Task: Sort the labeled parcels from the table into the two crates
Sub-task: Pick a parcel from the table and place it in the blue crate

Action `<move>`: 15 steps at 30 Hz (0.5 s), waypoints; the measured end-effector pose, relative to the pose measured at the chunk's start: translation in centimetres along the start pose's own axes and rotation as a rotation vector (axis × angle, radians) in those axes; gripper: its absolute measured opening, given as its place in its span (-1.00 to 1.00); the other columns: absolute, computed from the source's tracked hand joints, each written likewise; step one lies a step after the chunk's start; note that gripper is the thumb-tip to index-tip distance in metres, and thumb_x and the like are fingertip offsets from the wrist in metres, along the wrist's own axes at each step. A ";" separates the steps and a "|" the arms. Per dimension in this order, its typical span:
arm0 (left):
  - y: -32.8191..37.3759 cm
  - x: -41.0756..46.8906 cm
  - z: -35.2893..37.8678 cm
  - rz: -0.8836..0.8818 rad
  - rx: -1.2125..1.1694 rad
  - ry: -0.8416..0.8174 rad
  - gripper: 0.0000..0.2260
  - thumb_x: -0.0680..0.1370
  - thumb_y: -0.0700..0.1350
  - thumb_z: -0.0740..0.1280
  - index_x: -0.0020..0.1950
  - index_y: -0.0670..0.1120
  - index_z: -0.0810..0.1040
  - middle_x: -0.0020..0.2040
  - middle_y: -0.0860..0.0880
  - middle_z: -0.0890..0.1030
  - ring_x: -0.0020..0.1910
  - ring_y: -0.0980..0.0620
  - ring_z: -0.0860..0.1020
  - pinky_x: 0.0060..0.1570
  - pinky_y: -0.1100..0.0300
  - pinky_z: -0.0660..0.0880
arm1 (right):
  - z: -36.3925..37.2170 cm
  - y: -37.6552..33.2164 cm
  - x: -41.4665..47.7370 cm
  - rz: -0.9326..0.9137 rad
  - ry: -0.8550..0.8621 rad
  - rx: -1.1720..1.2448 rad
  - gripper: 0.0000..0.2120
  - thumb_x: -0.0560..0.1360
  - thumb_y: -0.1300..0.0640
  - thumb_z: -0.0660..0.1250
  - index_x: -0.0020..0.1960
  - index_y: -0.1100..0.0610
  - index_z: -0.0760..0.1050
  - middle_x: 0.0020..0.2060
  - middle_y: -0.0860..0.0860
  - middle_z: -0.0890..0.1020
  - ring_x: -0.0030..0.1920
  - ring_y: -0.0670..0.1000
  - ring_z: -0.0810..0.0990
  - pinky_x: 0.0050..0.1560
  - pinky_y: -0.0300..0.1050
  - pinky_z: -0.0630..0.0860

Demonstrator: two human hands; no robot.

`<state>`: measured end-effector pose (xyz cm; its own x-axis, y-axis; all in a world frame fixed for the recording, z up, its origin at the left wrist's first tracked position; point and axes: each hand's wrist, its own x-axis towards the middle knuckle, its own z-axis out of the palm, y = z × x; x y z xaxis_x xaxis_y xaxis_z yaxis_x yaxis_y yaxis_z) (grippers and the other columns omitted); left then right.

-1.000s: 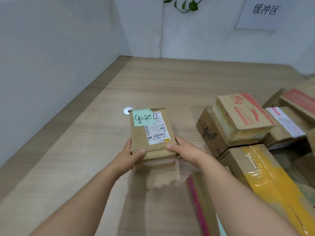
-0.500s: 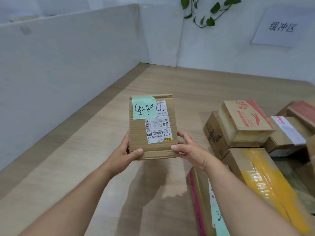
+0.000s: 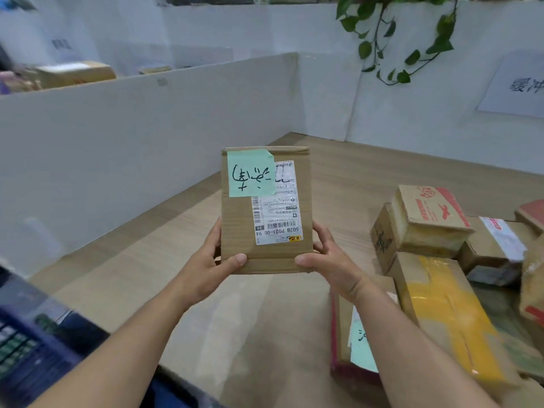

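I hold a small cardboard parcel (image 3: 238,225) up in front of me, above the wooden table (image 3: 176,275). It carries a green handwritten note and a white shipping label, both upside down. My left hand (image 3: 212,260) grips its lower left edge, thumb on the front. My right hand (image 3: 326,257) grips the lower right edge the same way. Other parcels lie on the table to the right: a red-printed box (image 3: 426,219) stacked on another, a yellow-taped box (image 3: 444,310), and a pink-edged parcel with a green note (image 3: 356,343) under my right forearm.
A white partition (image 3: 132,136) runs along the table's left side, with boxes (image 3: 76,73) behind it. A blue crate (image 3: 26,340) shows at the lower left corner. A white wall with a paper sign (image 3: 518,83) and a hanging plant (image 3: 391,33) closes the back.
Both hands have lifted the parcel off the table and tilted its labeled face toward me. My view has risen, bringing the partition top and the blue crate into sight.
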<state>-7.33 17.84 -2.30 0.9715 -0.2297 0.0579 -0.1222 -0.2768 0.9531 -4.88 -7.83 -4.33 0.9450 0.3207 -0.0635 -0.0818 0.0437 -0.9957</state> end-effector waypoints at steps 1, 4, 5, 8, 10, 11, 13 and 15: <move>0.3 -1.1 -0.2 0.004 0.006 0.029 -0.30 0.53 -0.15 0.38 0.53 0.19 0.07 0.23 0.25 0.54 0.18 0.20 0.53 0.01 0.39 0.49 | 0.7 -0.1 -0.4 -0.018 -0.007 -0.002 -0.17 0.12 0.05 0.49 0.33 -0.26 0.29 0.01 -0.03 0.69 -0.07 -0.12 0.62 -0.21 -0.25 0.50; 0.7 -4.2 -1.0 0.009 0.052 0.100 -0.32 0.56 -0.22 0.33 0.53 0.18 0.08 0.22 0.26 0.53 0.17 0.22 0.53 -0.02 0.40 0.49 | 2.9 -0.3 -1.3 -0.056 -0.041 0.005 -0.18 0.11 0.05 0.47 0.32 -0.24 0.30 -0.06 -0.07 0.71 -0.14 -0.12 0.62 -0.26 -0.26 0.50; 0.8 -5.2 -1.2 0.006 0.069 0.118 -0.32 0.56 -0.20 0.34 0.53 0.18 0.07 0.22 0.27 0.53 0.18 0.22 0.53 -0.01 0.39 0.49 | 3.6 -0.3 -1.5 -0.061 -0.055 0.010 -0.17 0.10 0.05 0.47 0.33 -0.23 0.30 -0.06 -0.06 0.71 -0.13 -0.11 0.62 -0.25 -0.25 0.51; 0.9 -8.1 -2.4 -0.027 0.123 0.152 -0.26 0.49 -0.02 0.42 0.51 0.27 0.05 0.22 0.30 0.52 0.20 0.22 0.52 0.03 0.40 0.49 | 5.7 0.1 -1.8 -0.052 -0.090 0.031 -0.16 0.10 0.04 0.48 0.34 -0.23 0.32 0.05 0.02 0.69 -0.01 -0.02 0.62 -0.09 -0.09 0.51; 0.9 -10.2 -3.6 -0.066 0.195 0.173 -0.26 0.37 0.21 0.38 0.42 0.45 0.02 0.24 0.34 0.48 0.20 0.29 0.49 0.13 0.33 0.47 | 7.1 0.5 -1.8 -0.044 -0.120 0.038 -0.17 0.11 0.04 0.49 0.35 -0.23 0.33 0.09 0.05 0.68 0.08 0.05 0.62 0.05 0.07 0.52; 0.7 -11.3 -4.3 -0.087 0.229 0.187 -0.26 0.34 0.27 0.35 0.39 0.49 0.01 0.28 0.32 0.45 0.23 0.30 0.47 0.19 0.25 0.46 | 7.8 0.7 -1.8 -0.039 -0.140 0.036 -0.16 0.12 0.05 0.49 0.36 -0.21 0.32 0.11 0.06 0.68 0.11 0.09 0.62 0.13 0.13 0.51; 0.0 -13.4 -6.0 -0.130 0.277 0.231 -0.22 0.33 0.32 0.33 0.45 0.43 -0.01 0.40 0.21 0.37 0.31 0.28 0.40 0.29 0.13 0.41 | 9.3 1.1 -1.7 -0.028 -0.183 0.023 -0.13 0.14 0.04 0.49 0.42 -0.16 0.29 0.13 0.07 0.67 0.17 0.12 0.61 0.24 0.19 0.49; -0.7 -15.7 -7.6 -0.171 0.318 0.291 -0.17 0.35 0.32 0.32 0.52 0.30 -0.02 0.46 0.15 0.29 0.34 0.29 0.34 0.30 0.18 0.36 | 11.0 1.4 -1.6 -0.019 -0.227 0.006 -0.09 0.15 0.04 0.49 0.46 -0.10 0.26 0.13 0.08 0.67 0.17 0.12 0.61 0.25 0.16 0.50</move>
<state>-20.96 28.75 -1.57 0.9941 0.1035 0.0319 0.0330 -0.5705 0.8206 -9.97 2.10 -4.88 0.8508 0.5247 -0.0273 -0.0674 0.0575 -0.9961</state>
